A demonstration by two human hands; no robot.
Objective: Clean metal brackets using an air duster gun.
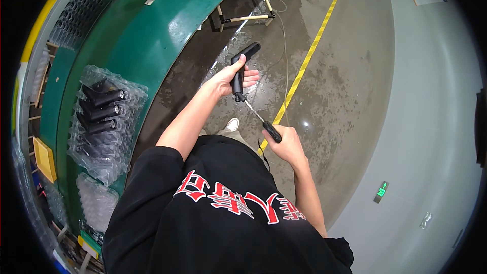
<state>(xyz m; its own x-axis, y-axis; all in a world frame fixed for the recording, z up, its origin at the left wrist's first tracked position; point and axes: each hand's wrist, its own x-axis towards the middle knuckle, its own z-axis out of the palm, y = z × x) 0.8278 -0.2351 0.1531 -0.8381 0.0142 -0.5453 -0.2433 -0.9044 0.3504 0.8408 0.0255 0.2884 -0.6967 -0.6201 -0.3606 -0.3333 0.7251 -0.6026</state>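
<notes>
Your L hand point(227, 77) sits nr 11 o'clock of view, thumb point(240, 62) ptg approx 1, fingers point(251, 77) fairly straight twd 3. L forearm point(188, 121), bare, slants up twd 1. Your R hand point(287, 144), lower at abt 4 o'clock, is curled fist-like; R forearm point(308, 187), also bare, runs up twd 11. Hands apart.

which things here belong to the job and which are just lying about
In the job:
black pistol-shaped device, in the left hand
screwdriver, in the right hand, tip at the device's end
probably the similar black pieces in clear plastic trays

Just lying about, it seems:
yellow tray
cream-and-black tube frame
</notes>
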